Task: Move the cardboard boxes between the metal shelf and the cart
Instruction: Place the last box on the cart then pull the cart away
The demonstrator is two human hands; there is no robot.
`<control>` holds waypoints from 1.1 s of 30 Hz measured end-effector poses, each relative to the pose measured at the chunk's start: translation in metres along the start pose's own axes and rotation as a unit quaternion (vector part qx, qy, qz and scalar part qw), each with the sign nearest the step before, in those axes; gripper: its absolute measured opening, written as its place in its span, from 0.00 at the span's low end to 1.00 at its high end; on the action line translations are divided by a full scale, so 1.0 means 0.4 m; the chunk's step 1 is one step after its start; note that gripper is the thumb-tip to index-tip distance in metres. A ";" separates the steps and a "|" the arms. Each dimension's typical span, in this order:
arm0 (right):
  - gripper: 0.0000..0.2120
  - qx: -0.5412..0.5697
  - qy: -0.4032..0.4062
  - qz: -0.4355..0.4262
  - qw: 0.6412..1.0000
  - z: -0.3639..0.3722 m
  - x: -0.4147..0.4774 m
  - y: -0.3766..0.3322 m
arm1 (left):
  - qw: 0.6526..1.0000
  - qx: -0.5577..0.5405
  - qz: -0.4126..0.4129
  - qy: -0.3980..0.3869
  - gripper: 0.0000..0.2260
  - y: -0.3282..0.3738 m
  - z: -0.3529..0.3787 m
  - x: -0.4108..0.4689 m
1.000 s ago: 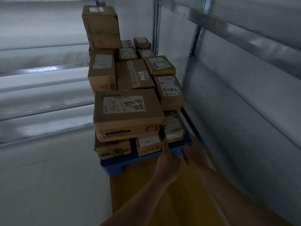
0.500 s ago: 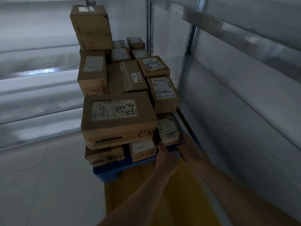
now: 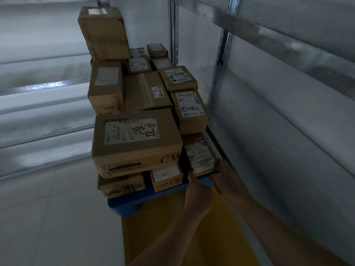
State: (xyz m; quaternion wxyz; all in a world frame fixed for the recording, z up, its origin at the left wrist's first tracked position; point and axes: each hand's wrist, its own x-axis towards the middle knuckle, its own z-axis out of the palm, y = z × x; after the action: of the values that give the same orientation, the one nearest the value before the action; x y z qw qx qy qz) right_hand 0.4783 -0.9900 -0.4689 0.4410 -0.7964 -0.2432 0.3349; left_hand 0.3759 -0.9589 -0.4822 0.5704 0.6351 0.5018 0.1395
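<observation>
Blue cart (image 3: pixel 123 206) of cardboard boxes (image 3: pixel 134 144) on tiled floor (image 3: pixel 48 217); metal shelf (image 3: pixel 278 116) beside.

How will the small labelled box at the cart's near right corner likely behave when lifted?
Probably stiff: the small box keeps square edges and flat faces. Likely light, being small enough for the left hand and right hand to span.

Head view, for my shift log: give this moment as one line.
left hand: grips small box | right hand: grips same box | box: on blue cart
</observation>
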 end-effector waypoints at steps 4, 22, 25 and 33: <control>0.18 -0.003 0.003 -0.011 1.000 -0.002 -0.001 0.002 | 0.998 0.002 -0.041 -0.048 0.34 0.005 -0.003 -0.005; 0.26 -0.006 0.133 -0.122 0.983 -0.005 -0.060 -0.081 | 0.984 0.035 0.173 0.019 0.24 0.046 -0.112 -0.110; 0.17 0.044 0.113 -0.162 0.979 0.005 -0.082 -0.147 | 0.955 0.056 0.283 0.069 0.19 0.064 -0.181 -0.149; 0.12 0.047 0.003 -0.204 0.978 0.069 -0.140 -0.283 | 0.791 0.142 0.480 0.353 0.13 0.088 -0.407 -0.191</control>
State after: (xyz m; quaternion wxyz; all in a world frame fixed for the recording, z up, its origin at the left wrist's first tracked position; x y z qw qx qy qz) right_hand 0.4105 -0.9574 -0.3637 0.5374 -0.7099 -0.3829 0.2463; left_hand 0.2358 -0.9192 -0.3711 0.1166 0.7746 0.3133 0.5369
